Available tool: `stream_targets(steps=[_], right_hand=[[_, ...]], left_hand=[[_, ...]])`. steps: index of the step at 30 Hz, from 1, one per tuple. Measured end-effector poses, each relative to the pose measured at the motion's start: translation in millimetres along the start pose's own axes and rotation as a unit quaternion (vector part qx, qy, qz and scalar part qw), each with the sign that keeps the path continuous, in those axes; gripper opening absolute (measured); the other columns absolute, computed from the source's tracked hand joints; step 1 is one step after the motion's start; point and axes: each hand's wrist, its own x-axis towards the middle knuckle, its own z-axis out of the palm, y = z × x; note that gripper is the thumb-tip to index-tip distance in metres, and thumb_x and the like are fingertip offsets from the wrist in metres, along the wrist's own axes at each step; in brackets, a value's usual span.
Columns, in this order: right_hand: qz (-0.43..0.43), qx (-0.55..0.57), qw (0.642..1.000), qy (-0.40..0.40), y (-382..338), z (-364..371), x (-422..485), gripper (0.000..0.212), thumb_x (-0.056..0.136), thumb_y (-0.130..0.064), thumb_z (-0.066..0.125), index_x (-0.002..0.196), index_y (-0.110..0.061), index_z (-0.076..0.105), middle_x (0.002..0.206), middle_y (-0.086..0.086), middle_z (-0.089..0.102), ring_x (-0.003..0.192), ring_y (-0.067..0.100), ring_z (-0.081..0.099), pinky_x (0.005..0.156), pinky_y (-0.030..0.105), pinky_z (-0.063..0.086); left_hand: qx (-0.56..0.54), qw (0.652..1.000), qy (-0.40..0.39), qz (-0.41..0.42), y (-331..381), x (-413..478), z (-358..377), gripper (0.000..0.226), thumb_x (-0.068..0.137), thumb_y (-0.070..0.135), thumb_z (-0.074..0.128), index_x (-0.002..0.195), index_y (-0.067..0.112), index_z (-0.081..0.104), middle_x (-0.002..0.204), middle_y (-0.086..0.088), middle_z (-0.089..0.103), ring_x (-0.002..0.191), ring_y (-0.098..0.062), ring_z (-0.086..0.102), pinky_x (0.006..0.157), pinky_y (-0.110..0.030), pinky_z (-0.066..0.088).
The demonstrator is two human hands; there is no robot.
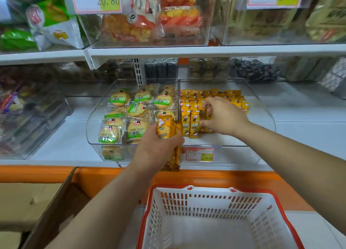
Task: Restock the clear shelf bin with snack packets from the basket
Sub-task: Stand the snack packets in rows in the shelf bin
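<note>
Head cam is looking down at a white metal store shelf [187, 52] with an orange base strip. Below it, near the bottom of the shot, sits a white slotted plastic basket with a red rim [211, 203]. An open brown cardboard box [46, 211] is just to its left.

On the shelf there's the clear plastic shelf bin with a curved front [262, 106], touching a second clear bin of round biscuits in green-labelled wrappers [119, 117] on its left side.

The left hand [157, 149] is up at the front edge where the two bins meet. It's wrapped tight around a bundle of long yellow snack packets [165, 127]. Their long axis runs pretty much straight up and down in the shot: top ends poke up over the bin's front lip, bottom ends hang below the fist in front of the orange strip.

The right hand [222, 115] is inside the clear shelf bin, fingers and thumb curled onto the front row of upright yellow packets [189, 125]. Those stand on end, faces toward the camera. More yellow packets [224, 95] fill the rows behind them.

A small red-and-yellow price label [199, 154] is stuck on the bin's front.
</note>
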Motion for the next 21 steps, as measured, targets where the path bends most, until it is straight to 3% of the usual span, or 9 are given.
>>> stream_targets(steps=[2, 4, 7, 9, 12, 16, 21], right_hand=[[-0.008, 0.129, 0.992, -0.001, -1, -21, -31, 0.029, 0.077, -0.034, 0.082, 0.096, -0.026, 0.062, 0.087, -0.006, 0.065, 0.070, 0.002, 0.058, 0.062, 0.026, 0.045], [-0.013, 0.284, 0.957, -0.053, -4, -33, -69, 0.022, 0.080, -0.024, 0.081, 0.095, -0.025, 0.065, 0.079, 0.000, 0.068, 0.058, -0.003, 0.057, 0.058, 0.016, 0.044], [0.013, 0.432, 0.895, -0.109, -10, -35, -119, 0.037, 0.084, -0.025, 0.078, 0.116, -0.030, 0.061, 0.090, -0.003, 0.069, 0.072, 0.016, 0.070, 0.059, 0.026, 0.055], [0.045, 0.458, 0.881, -0.110, -12, -30, -133, 0.049, 0.084, -0.027, 0.076, 0.127, -0.035, 0.054, 0.100, -0.004, 0.068, 0.081, 0.020, 0.073, 0.063, 0.032, 0.058], [0.072, 0.495, 0.859, -0.104, -13, -29, -138, 0.061, 0.082, -0.019, 0.078, 0.133, -0.034, 0.049, 0.106, 0.001, 0.066, 0.084, 0.019, 0.074, 0.070, 0.036, 0.061], [0.088, 0.523, 0.841, -0.107, -8, -33, -144, 0.077, 0.080, -0.011, 0.080, 0.142, -0.039, 0.042, 0.116, -0.004, 0.064, 0.087, 0.025, 0.075, 0.077, 0.041, 0.062], [0.095, 0.515, 0.845, -0.110, -8, -38, -143, 0.077, 0.079, -0.014, 0.082, 0.141, -0.041, 0.045, 0.121, 0.002, 0.061, 0.092, 0.025, 0.074, 0.076, 0.040, 0.061]], left_hand=[[-0.022, 1.000, -0.013, -0.012, -1, -1, 8, 0.014, 0.089, 0.013, 0.073, 0.101, 0.019, 0.068, 0.086, -0.008, 0.079, 0.081, -0.026, 0.078, 0.079, -0.051, 0.063], [-0.050, 0.998, -0.029, -0.027, -2, -4, 17, 0.011, 0.090, 0.011, 0.072, 0.097, 0.020, 0.070, 0.087, -0.010, 0.079, 0.083, -0.030, 0.078, 0.080, -0.050, 0.063], [-0.060, 0.997, -0.043, -0.018, -5, -11, 33, 0.012, 0.089, 0.009, 0.073, 0.090, 0.021, 0.075, 0.088, -0.012, 0.079, 0.083, -0.033, 0.077, 0.069, -0.043, 0.063], [-0.071, 0.996, -0.054, -0.015, -5, -17, 44, 0.013, 0.089, 0.008, 0.073, 0.097, 0.017, 0.075, 0.088, -0.012, 0.079, 0.081, -0.035, 0.076, 0.064, -0.042, 0.063], [-0.086, 0.994, -0.070, -0.013, -4, -23, 53, 0.015, 0.090, 0.009, 0.073, 0.103, 0.015, 0.074, 0.094, -0.016, 0.078, 0.087, -0.040, 0.075, 0.075, -0.053, 0.063], [-0.096, 0.991, -0.092, -0.004, -2, -27, 56, 0.019, 0.090, 0.007, 0.073, 0.109, 0.010, 0.073, 0.099, -0.020, 0.077, 0.091, -0.044, 0.074, 0.078, -0.054, 0.062], [-0.095, 0.987, -0.131, 0.005, -1, -29, 59, 0.025, 0.089, 0.009, 0.074, 0.114, 0.013, 0.072, 0.103, -0.019, 0.077, 0.094, -0.042, 0.074, 0.084, -0.056, 0.061]])
